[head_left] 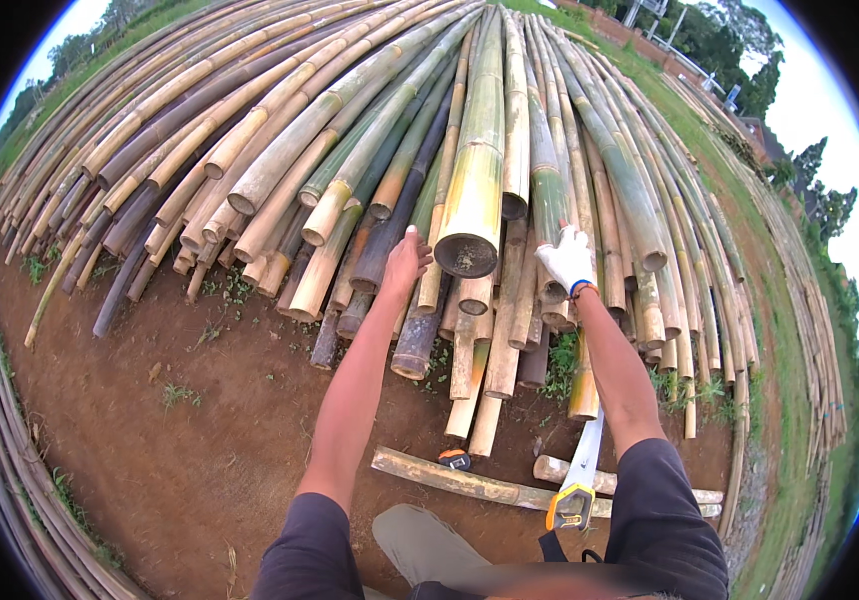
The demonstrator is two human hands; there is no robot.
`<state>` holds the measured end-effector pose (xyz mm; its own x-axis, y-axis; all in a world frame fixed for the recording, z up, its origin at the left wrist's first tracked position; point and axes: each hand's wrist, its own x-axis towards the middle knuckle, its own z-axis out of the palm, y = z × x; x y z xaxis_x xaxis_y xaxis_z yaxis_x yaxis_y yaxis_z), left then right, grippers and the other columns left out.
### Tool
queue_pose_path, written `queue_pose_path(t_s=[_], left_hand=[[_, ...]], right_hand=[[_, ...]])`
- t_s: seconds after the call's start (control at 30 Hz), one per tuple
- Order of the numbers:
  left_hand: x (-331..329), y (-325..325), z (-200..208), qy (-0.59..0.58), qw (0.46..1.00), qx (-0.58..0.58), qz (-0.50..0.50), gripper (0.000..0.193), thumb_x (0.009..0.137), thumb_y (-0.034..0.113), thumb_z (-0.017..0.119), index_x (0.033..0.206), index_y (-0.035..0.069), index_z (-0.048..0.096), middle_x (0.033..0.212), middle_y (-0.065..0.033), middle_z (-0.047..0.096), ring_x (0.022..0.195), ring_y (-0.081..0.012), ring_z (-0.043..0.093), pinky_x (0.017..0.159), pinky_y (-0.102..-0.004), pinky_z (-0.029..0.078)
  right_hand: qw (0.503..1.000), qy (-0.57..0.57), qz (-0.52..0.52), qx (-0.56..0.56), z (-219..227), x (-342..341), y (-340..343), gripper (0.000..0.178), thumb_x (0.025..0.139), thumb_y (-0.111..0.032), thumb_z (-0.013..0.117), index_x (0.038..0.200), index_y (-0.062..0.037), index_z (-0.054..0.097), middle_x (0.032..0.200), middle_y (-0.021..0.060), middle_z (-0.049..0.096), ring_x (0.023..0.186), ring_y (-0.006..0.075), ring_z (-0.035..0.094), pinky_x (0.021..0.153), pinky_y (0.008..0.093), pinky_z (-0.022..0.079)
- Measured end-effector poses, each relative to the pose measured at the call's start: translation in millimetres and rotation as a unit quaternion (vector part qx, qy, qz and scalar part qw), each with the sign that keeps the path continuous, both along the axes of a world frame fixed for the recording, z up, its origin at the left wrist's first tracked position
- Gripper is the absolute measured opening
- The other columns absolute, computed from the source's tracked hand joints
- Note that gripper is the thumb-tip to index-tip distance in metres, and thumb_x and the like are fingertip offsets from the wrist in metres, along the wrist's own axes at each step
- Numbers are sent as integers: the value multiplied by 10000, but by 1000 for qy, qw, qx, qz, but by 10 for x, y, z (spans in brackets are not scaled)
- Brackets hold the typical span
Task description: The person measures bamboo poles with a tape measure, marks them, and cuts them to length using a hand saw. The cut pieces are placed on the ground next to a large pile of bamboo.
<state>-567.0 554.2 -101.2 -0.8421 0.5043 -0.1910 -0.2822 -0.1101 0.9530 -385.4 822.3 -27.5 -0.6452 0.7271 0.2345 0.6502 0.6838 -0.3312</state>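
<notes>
A thick bamboo pole (475,180), yellowish green with a hollow dark end, juts out toward me from the middle of a large stack. Just left of its cut end is my bare left hand (407,262), thumb raised and fingers loosely bent, holding nothing. My right hand (568,262) wears a white glove and hovers over or rests on the end of a greener bamboo pole (550,195); contact cannot be made out. Its thumb stands apart from the fingers, which point left. Between my hands lies a thinner bamboo pole (516,130) beside the thick one.
On the brown soil near my legs lie a hand saw (575,490) with a yellow and grey handle, an orange and black tape measure (455,459) and cut bamboo pieces (480,483). More thin poles (10,460) lie along the left. Grass borders the stack at right.
</notes>
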Motion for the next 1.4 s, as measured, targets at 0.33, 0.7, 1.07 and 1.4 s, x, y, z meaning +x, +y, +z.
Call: queue_pose_path(t_s=[0.33, 0.7, 1.07, 1.4], left_hand=[[-585, 909, -435, -191, 930, 158, -270, 493, 1072, 423, 671, 1314, -6, 707, 1196, -108, 797, 974, -187, 799, 811, -358, 676], [-1221, -192, 491, -275, 922, 197, -186, 592, 994, 514, 730, 1195, -27, 601, 898, -79, 671, 676, -149, 660, 561, -252, 575], [-1224, -385, 317, -253, 926, 189, -208, 599, 1022, 527, 697, 1283, 0, 581, 905, -58, 669, 668, -117, 642, 497, -233, 491], [-1182, -373, 333, -214, 951, 127, -181, 502, 984, 454, 767, 1260, 80, 580, 920, -59, 684, 684, -146, 668, 551, -286, 540]], right_hand=[[1000, 18, 7, 19, -133, 21, 65, 846, 901, -462, 716, 1598, -57, 462, 1470, 317, 510, 1341, 505, 560, 1134, 513, 480], [999, 19, -13, 34, -74, 84, 120, 811, 918, -439, 691, 1606, -71, 470, 1479, 309, 513, 1350, 499, 550, 1157, 520, 463], [1000, -14, -11, -3, -88, 110, 152, 856, 925, -464, 691, 1652, -119, 399, 1552, 320, 466, 1367, 531, 547, 1148, 551, 472], [999, -21, -13, 26, -159, 12, 203, 823, 932, -478, 661, 1630, -113, 423, 1543, 313, 479, 1332, 530, 574, 1131, 559, 480]])
